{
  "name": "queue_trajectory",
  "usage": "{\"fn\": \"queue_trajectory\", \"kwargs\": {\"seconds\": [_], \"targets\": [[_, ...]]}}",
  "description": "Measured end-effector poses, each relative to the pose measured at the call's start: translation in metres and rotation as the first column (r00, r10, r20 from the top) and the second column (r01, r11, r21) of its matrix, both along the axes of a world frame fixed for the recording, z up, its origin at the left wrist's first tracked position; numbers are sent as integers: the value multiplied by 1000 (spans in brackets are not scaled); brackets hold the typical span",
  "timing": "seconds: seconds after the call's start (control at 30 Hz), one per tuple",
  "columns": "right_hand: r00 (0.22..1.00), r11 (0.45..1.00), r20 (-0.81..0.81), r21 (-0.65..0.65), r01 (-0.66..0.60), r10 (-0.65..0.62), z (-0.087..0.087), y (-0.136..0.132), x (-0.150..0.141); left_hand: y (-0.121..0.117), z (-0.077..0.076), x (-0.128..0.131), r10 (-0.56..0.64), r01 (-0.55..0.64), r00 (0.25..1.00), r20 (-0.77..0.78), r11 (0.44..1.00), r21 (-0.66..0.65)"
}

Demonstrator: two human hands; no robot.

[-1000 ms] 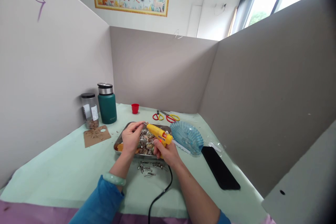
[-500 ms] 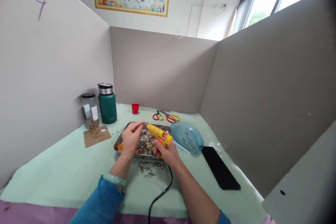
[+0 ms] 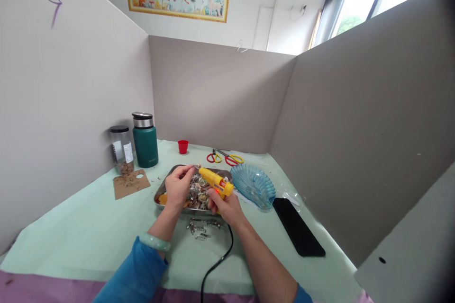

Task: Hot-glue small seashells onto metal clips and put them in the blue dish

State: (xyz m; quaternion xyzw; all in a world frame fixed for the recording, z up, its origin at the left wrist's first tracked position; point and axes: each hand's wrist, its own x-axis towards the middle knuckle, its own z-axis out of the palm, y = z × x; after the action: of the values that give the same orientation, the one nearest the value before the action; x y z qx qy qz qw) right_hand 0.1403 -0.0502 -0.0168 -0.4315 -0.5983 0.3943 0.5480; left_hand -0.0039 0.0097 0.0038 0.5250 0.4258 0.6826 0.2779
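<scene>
In my right hand [image 3: 227, 206] is a yellow hot glue gun [image 3: 215, 181], its red light lit and its nozzle pointing up and left. The fingertips of my left hand [image 3: 177, 185] are pinched right by the nozzle tip, on something small and silvery that is too tiny to name. Both hands are over a metal tray [image 3: 170, 170] filled with shells and other small pieces [image 3: 195, 191]. Several silvery metal clips [image 3: 201, 228] lie on the cloth in front of the tray. A black cord [image 3: 222, 260] runs from the glue gun toward me.
Right of the tray sits a blue shell-shaped dish [image 3: 254, 185], then a black phone-like slab [image 3: 298, 227]. Scissors [image 3: 232, 158] and a red cup [image 3: 183, 147] are behind. At left stand a green bottle [image 3: 145, 144], a jar [image 3: 122, 151] and a brown card [image 3: 131, 184]. Partitions enclose the table.
</scene>
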Motion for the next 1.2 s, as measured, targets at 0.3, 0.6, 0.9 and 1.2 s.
{"fn": "queue_trajectory", "kwargs": {"seconds": [0.3, 0.6, 0.9, 1.2], "targets": [[1000, 1000, 14, -3, 0, 0, -3, 2, 1, 2, -1, 0, 5, -4, 1000, -10, 1000, 14], [992, 1000, -124, 27, -1, 4, 3, -3, 0, 1, 0, 2, -2, 2, 1000, 2, 999, 44], [891, 970, -405, 33, 239, -206, 10, 9, 0, -10, 5, 8, -462, 550, 772, 436, 830, -94], [888, 937, -400, 160, 312, -227, 3, 14, -1, -18, 0, 25, -595, 720, 651, 472, 681, -135]]}}
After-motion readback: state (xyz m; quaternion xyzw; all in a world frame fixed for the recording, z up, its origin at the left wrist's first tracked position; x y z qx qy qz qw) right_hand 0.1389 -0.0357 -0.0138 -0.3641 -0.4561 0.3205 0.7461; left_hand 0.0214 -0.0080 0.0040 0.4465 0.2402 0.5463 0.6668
